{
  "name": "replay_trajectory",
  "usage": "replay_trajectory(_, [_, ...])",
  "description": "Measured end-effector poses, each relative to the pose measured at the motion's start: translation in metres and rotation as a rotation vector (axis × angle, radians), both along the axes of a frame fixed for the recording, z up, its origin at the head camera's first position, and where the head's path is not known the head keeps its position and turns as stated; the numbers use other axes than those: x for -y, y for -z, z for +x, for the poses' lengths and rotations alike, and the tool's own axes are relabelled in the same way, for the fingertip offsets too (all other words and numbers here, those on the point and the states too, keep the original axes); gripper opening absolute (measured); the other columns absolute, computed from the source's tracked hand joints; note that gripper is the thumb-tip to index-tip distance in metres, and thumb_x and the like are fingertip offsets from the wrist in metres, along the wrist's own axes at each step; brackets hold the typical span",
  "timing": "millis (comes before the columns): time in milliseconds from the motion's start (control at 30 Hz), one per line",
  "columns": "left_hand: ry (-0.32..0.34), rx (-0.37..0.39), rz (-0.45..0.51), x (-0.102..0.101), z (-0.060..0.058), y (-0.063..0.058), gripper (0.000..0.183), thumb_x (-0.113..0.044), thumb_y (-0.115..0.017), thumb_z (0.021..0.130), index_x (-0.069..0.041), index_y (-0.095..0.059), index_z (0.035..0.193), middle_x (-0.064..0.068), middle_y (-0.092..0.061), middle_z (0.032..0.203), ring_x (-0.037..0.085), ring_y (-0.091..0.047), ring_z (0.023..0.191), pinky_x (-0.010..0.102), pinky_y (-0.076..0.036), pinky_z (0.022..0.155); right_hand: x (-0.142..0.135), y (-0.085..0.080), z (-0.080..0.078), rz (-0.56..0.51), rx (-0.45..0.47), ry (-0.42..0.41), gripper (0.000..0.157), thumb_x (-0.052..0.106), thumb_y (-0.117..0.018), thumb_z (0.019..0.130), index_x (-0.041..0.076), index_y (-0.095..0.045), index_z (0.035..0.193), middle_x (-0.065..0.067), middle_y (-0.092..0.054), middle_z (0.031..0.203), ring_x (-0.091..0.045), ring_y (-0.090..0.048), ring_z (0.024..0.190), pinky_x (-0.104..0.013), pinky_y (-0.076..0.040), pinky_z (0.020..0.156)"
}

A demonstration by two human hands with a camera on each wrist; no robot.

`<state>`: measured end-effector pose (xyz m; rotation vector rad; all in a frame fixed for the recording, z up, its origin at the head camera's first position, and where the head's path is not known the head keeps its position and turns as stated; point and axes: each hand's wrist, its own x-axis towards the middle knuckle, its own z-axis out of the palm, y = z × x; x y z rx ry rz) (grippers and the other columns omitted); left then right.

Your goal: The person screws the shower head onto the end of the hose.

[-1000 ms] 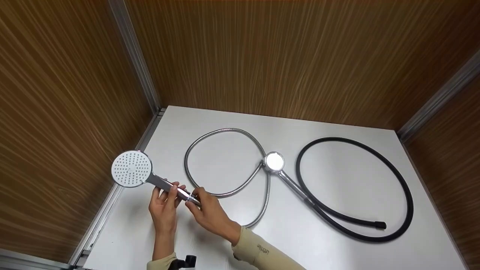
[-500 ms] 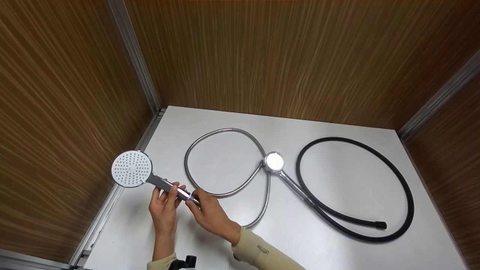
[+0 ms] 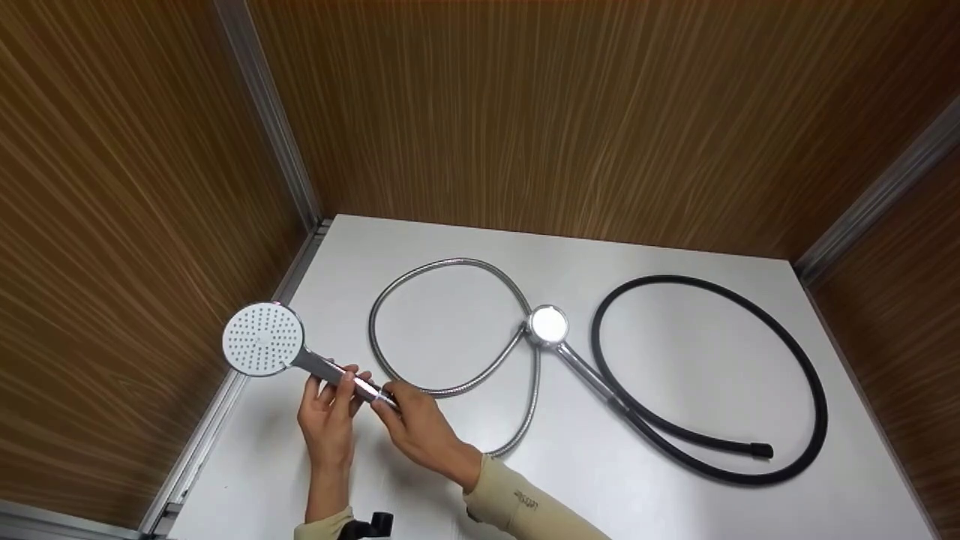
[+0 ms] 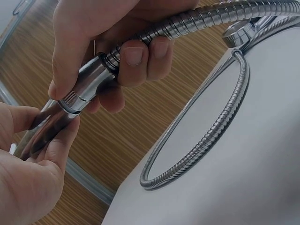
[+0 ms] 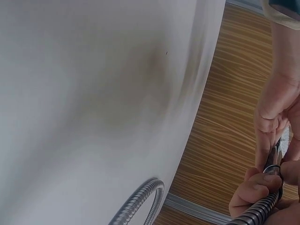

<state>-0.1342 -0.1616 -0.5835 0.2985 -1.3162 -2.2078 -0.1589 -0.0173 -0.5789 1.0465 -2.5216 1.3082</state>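
Observation:
A large round shower head (image 3: 263, 339) with a white nozzle face is held up at the left of the table. My left hand (image 3: 328, 427) grips its chrome handle. Right beside it, my right hand (image 3: 421, 427) pinches the chrome connector (image 4: 89, 79) at the handle's end. From that connector runs a silver metal hose (image 4: 215, 18), passing between the right hand's fingers. Connector and handle sit end to end in the left wrist view, with a thin dark ring at the joint. The right wrist view shows both hands (image 5: 262, 187) close together at its right edge.
The silver hose loops over the white table (image 3: 675, 360). A smaller shower head (image 3: 549, 324) lies on the loop's right side, joined to a coiled black hose (image 3: 817, 390) whose free end points right. Wood-grain panels (image 3: 525, 112) wall the table at the back and sides.
Both hands stay in place on the shower head and connector. Only the right hand's fingers shift very slightly at the joint.

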Motion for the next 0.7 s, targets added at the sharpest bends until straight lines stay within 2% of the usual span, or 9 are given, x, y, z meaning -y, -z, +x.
replay_trajectory(233, [0.002, -0.003, 0.014, -0.0002, -0.0006, -0.0003, 0.032, 0.004, -0.063, 0.102, 0.002, -0.054, 0.132, 0.007, -0.077, 0.102, 0.018, -0.080, 0.091, 0.031, -0.068, 0.086, 0.0004, -0.0010, 0.0000, 0.002, -0.009, 0.005, 0.028, 0.028, -0.055, 0.111, 0.004, -0.068, 0.112, 0.000, -0.060, 0.079, -0.001, -0.043, 0.072, -0.010, -0.035, 0.062])
replay_trajectory(467, [-0.007, -0.008, 0.013, -0.0008, -0.0003, -0.0002, 0.028, 0.005, -0.064, 0.101, 0.000, -0.057, 0.128, 0.006, -0.078, 0.100, 0.019, -0.080, 0.089, 0.036, -0.068, 0.087, 0.0001, -0.0024, 0.0014, 0.016, -0.027, 0.012, 0.027, 0.026, -0.067, 0.105, 0.003, -0.068, 0.119, -0.004, -0.072, 0.094, -0.011, -0.061, 0.079, -0.013, -0.050, 0.070])
replay_trajectory(567, [-0.009, -0.009, 0.014, -0.0010, -0.0003, -0.0005, 0.028, 0.005, -0.065, 0.101, 0.000, -0.057, 0.128, 0.007, -0.078, 0.100, 0.019, -0.080, 0.088, 0.034, -0.068, 0.085, 0.0004, -0.0018, 0.0011, 0.006, -0.027, 0.001, 0.027, 0.021, -0.069, 0.104, 0.002, -0.064, 0.123, -0.005, -0.074, 0.096, -0.006, -0.061, 0.080, -0.013, -0.053, 0.071])
replay_trajectory(700, [-0.010, -0.002, 0.010, -0.0008, 0.0000, -0.0009, 0.030, 0.003, -0.065, 0.101, 0.000, -0.056, 0.130, 0.007, -0.078, 0.101, 0.019, -0.080, 0.089, 0.034, -0.068, 0.086, 0.0003, -0.0016, 0.0011, -0.018, -0.028, -0.009, 0.029, 0.016, -0.069, 0.104, 0.003, -0.055, 0.126, -0.005, -0.073, 0.090, -0.001, -0.057, 0.075, -0.009, -0.049, 0.064])
